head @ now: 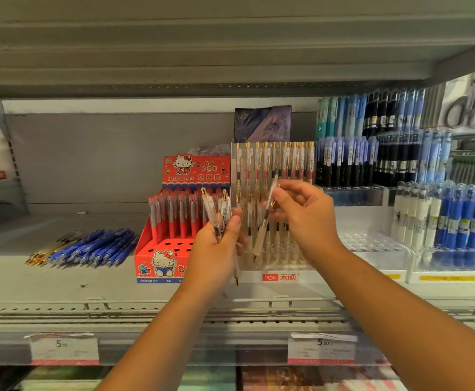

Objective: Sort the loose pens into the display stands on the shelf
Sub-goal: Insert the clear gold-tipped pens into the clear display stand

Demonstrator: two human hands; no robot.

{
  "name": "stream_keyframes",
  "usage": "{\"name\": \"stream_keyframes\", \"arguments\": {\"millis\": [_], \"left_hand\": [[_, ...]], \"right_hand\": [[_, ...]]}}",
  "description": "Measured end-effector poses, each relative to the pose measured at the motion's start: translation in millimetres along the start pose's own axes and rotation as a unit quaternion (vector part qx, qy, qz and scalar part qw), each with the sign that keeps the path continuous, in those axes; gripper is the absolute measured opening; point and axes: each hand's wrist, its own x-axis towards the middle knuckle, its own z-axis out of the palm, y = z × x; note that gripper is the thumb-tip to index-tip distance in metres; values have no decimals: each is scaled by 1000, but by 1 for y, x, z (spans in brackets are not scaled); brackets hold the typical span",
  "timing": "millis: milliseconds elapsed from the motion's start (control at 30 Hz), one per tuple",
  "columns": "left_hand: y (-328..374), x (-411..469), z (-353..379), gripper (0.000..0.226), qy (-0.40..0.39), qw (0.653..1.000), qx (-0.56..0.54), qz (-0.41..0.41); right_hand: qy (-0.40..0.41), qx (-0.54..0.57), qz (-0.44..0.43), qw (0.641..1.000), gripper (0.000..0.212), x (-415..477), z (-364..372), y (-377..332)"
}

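My left hand gripped a small bundle of clear pens with gold clips. The fingers were curled round their lower halves and the thumb lay across the front. The clip ends stood up above the fist in a loose fan, and the tip of one pen showed under the hand.

My right hand was a little higher and near the left one, but apart from it. Its thumb and first fingers pinched a single pen at the upper part of the barrel, and the other fingers were loosely bent behind. This pen was tilted, with the top leaning to the right and the tip pointing down and to the left. It hung in front of the clear display stand. I could not tell if the tip touched the stand.

The stand was on the shelf directly behind both hands. In its back row, pens of the same kind stood upright. Just beside it on the left was a red cartoon box with red pens in its holes. Farther left, well apart from my hands, a heap of loose blue pens lay flat on the shelf, with some gold-tipped pens against its left side
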Motion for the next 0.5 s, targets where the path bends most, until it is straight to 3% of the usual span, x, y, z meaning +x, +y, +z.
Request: {"name": "stream_keyframes", "arguments": {"millis": [200, 500], "left_hand": [[1, 0, 1, 19, -21, 996, -76, -40], [-5, 5, -4, 14, -2, 1000, 4, -26]], "right_hand": [[84, -41, -65, 994, 19, 11, -12, 4], [64, -116, -76, 988, 19, 15, -12, 15]]}}
